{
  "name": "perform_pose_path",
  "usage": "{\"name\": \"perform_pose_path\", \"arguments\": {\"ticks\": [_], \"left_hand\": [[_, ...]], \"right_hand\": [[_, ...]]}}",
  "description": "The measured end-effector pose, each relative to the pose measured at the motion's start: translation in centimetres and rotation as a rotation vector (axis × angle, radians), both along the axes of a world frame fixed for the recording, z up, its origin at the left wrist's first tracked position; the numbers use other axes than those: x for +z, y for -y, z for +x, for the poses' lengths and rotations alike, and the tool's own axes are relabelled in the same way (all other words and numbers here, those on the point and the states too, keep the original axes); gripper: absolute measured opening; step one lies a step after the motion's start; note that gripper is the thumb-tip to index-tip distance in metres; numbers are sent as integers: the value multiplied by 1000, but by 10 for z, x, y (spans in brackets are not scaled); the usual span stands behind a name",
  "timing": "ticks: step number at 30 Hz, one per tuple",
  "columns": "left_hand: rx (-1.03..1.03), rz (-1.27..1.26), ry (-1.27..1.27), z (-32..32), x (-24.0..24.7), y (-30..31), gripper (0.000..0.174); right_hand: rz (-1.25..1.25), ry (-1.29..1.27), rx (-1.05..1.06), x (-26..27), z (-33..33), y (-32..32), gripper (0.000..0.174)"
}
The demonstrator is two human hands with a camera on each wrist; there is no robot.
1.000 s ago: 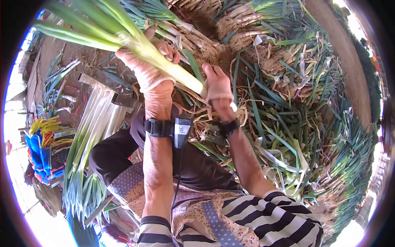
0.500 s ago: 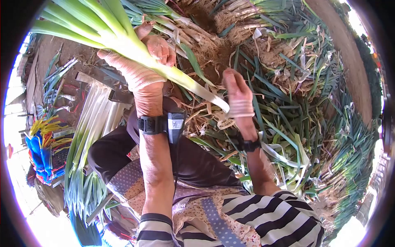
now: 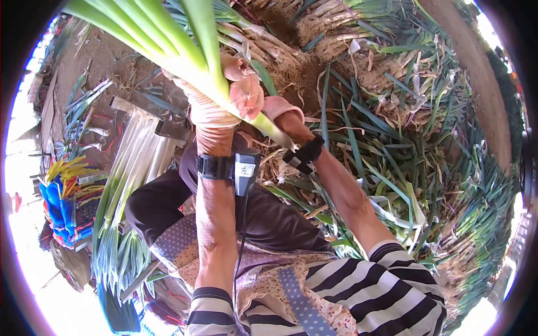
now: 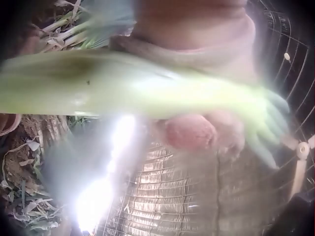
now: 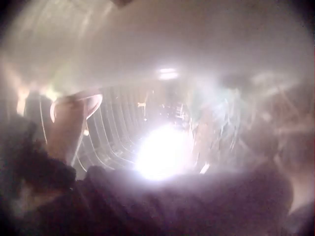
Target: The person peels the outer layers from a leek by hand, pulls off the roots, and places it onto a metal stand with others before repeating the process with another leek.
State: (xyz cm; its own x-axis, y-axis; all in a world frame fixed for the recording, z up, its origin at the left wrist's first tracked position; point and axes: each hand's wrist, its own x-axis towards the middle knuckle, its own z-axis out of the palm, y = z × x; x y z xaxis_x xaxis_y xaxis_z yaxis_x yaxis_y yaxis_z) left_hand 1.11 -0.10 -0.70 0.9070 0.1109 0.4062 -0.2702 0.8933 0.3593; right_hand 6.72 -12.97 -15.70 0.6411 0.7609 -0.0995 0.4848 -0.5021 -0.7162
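Note:
My left hand [image 3: 221,95] grips a thick leek [image 3: 168,47] around its stalk, and the green leaves fan up to the upper left. The pale lower end of the stalk slants down toward the right wrist. In the left wrist view the leek [image 4: 98,88] lies across the hand, with curled fingertips [image 4: 192,132] showing below it. My right hand [image 3: 286,112] is close beside the left one at the lower stalk, its fingers hidden behind the left hand and the leek; I cannot tell whether they hold it. The right wrist view is blurred.
Peeled leeks [image 3: 131,168] lie in a metal rack [image 3: 171,130] at left. Blue and yellow strips [image 3: 59,196] are beyond it. Rooted leek bundles [image 3: 330,33] are piled at the top and right. Loose leaves and peelings [image 3: 386,168] cover the ground beside the right arm.
The right hand slid down past the stalk's end, away from the left hand, then came back up beside it. The left hand and leek shifted left, then back right.

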Motion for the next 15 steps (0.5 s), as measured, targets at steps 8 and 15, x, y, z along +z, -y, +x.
{"name": "perform_pose_path", "arguments": {"ticks": [8,15], "left_hand": [[52,-2,-35,1,0,-8,81],[94,28,-72,-1,5,-7,80]], "right_hand": [[892,-572,-665,27,-23,68,25],[411,257,-170,91,-51,68,54]]}}
